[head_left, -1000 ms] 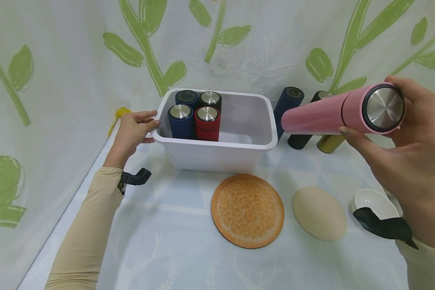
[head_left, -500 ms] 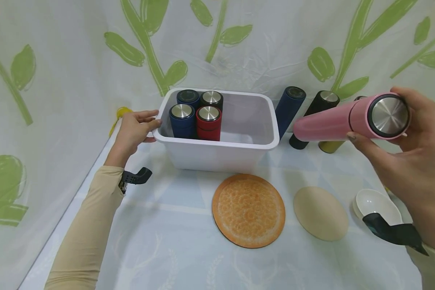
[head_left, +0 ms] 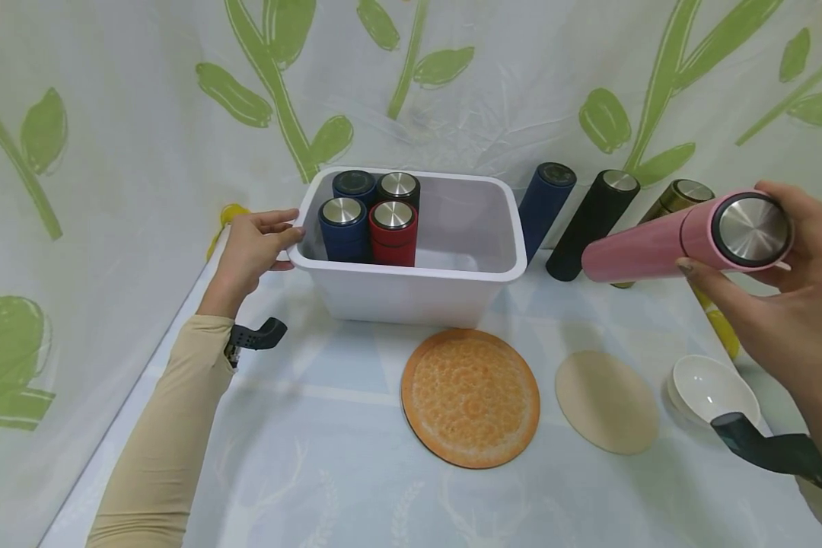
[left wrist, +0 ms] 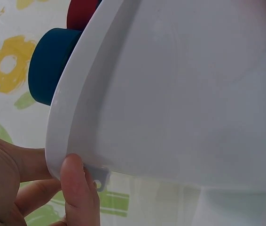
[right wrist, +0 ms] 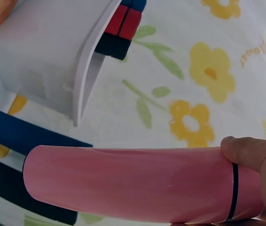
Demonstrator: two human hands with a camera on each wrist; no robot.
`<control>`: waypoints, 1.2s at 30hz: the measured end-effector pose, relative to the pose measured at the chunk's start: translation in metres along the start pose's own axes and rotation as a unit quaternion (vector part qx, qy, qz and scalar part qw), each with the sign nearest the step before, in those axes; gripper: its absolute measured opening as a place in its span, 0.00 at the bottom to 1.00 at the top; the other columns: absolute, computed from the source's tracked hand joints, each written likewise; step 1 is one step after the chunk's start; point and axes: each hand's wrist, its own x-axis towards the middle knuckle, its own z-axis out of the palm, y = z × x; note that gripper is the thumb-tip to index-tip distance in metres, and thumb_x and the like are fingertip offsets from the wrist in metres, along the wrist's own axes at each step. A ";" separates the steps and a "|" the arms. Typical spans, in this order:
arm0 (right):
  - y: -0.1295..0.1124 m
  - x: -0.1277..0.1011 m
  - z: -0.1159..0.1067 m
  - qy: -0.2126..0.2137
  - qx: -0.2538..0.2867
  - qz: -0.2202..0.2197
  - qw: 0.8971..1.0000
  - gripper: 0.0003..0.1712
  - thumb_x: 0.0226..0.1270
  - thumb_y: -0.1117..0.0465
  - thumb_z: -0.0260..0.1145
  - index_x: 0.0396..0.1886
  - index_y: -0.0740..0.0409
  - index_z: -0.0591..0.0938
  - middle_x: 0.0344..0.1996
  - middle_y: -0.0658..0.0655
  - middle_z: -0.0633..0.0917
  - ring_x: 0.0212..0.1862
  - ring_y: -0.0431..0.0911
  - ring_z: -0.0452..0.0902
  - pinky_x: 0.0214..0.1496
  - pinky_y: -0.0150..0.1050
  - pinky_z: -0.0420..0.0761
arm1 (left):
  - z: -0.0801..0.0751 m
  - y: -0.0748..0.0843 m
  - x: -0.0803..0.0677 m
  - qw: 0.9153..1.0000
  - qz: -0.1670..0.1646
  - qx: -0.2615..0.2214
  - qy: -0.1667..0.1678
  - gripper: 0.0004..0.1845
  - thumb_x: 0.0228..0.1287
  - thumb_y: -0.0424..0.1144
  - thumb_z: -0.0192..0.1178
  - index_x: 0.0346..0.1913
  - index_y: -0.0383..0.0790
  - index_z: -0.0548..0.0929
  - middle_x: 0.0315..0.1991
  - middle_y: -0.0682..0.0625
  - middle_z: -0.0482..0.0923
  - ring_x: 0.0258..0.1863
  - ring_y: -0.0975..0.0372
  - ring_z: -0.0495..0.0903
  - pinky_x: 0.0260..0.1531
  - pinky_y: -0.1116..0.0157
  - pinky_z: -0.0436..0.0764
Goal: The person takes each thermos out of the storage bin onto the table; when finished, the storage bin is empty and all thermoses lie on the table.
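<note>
My right hand (head_left: 798, 304) grips a pink thermos (head_left: 647, 245) near its steel-topped lid and holds it tilted, base toward the left, above the table. In the right wrist view the thermos (right wrist: 128, 181) lies nearly level, the thumb by the dark ring under the lid. My left hand (head_left: 253, 247) pinches the left rim of a white plastic bin (head_left: 411, 293); the thumb (left wrist: 76, 183) presses the rim from outside. Inside, at the bin's left end, stand a blue thermos (head_left: 345, 236), a red thermos (head_left: 393, 240), a dark blue one (head_left: 354, 183) and a black one (head_left: 399, 185).
Right of the bin stand a navy thermos (head_left: 546, 202), a black thermos (head_left: 592, 224) and an olive-gold thermos (head_left: 681, 195), partly behind the pink one. In front lie a bread-patterned round mat (head_left: 470, 399) and a beige oval disc (head_left: 607, 403). A white bowl (head_left: 712, 388) sits at the right edge.
My right hand has moved right and slightly down with the pink thermos, away from the bin, uncovering the black and olive-gold thermoses. The left hand stays on the rim.
</note>
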 end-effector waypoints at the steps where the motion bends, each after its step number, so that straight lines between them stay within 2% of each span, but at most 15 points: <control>1: 0.003 -0.001 -0.001 0.002 -0.006 0.004 1.000 0.48 0.49 0.79 0.75 0.71 0.53 0.70 0.57 0.42 0.76 0.54 0.36 0.74 0.53 0.18 0.74 | 0.000 0.000 0.000 1.000 0.000 0.000 0.000 0.26 0.72 0.38 0.61 0.71 0.40 0.73 0.62 0.36 0.74 0.53 0.49 0.79 0.32 0.68 0.86; 7: 0.020 -0.002 -0.010 0.020 -0.022 0.019 0.999 0.45 0.52 0.76 0.74 0.71 0.51 0.72 0.57 0.38 0.77 0.54 0.34 0.73 0.56 0.20 0.73 | 0.001 0.001 0.001 1.000 0.001 0.003 0.003 0.26 0.72 0.38 0.61 0.71 0.40 0.73 0.62 0.36 0.74 0.53 0.49 0.80 0.31 0.68 0.86; 12: 0.033 -0.003 -0.016 0.020 -0.046 0.029 0.998 0.43 0.57 0.75 0.72 0.72 0.49 0.70 0.58 0.37 0.75 0.59 0.35 0.72 0.60 0.23 0.71 | 0.001 0.000 0.000 1.000 -0.002 0.005 0.005 0.26 0.72 0.38 0.61 0.71 0.40 0.73 0.61 0.37 0.75 0.51 0.50 0.81 0.32 0.67 0.86; 18: 0.045 -0.004 -0.021 0.022 -0.112 0.061 0.992 0.45 0.61 0.75 0.71 0.74 0.44 0.67 0.65 0.44 0.74 0.67 0.38 0.69 0.66 0.31 0.69 | 0.001 -0.001 -0.001 1.000 0.000 0.007 0.006 0.26 0.72 0.39 0.60 0.71 0.40 0.73 0.60 0.37 0.74 0.50 0.51 0.81 0.31 0.68 0.86; 27: 0.066 -0.001 -0.025 0.030 -0.138 0.078 0.987 0.44 0.63 0.72 0.70 0.75 0.41 0.66 0.67 0.46 0.73 0.69 0.38 0.67 0.66 0.32 0.67 | 0.001 -0.001 -0.001 1.000 -0.001 0.006 0.011 0.26 0.72 0.39 0.61 0.70 0.40 0.74 0.58 0.39 0.74 0.46 0.55 0.81 0.31 0.69 0.86; 36: 0.081 0.000 -0.027 0.046 -0.161 0.093 0.981 0.42 0.64 0.66 0.71 0.74 0.38 0.66 0.68 0.48 0.73 0.69 0.38 0.67 0.65 0.32 0.68 | 0.002 -0.002 0.000 1.000 -0.003 0.004 0.011 0.26 0.72 0.39 0.61 0.70 0.41 0.74 0.59 0.38 0.75 0.48 0.53 0.81 0.31 0.69 0.86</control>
